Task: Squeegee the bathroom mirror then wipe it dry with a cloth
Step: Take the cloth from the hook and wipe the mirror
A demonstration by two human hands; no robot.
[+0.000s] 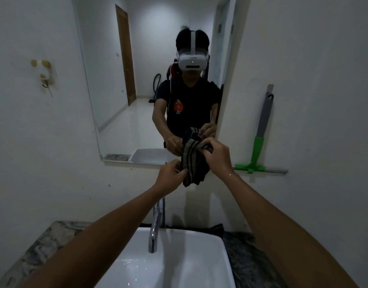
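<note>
Squeegee parked upright on the ledge right of the mirror, so it's the wiping step: left hand & right hand both clutch the striped cloth just below the glass, prob. needs bunching, then pressing flat.

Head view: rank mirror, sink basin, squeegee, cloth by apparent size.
1. mirror
2. sink basin, cut off by the frame and nearest the camera, so its rank against the mirror is unsure
3. squeegee
4. cloth, bunched in both hands
</note>
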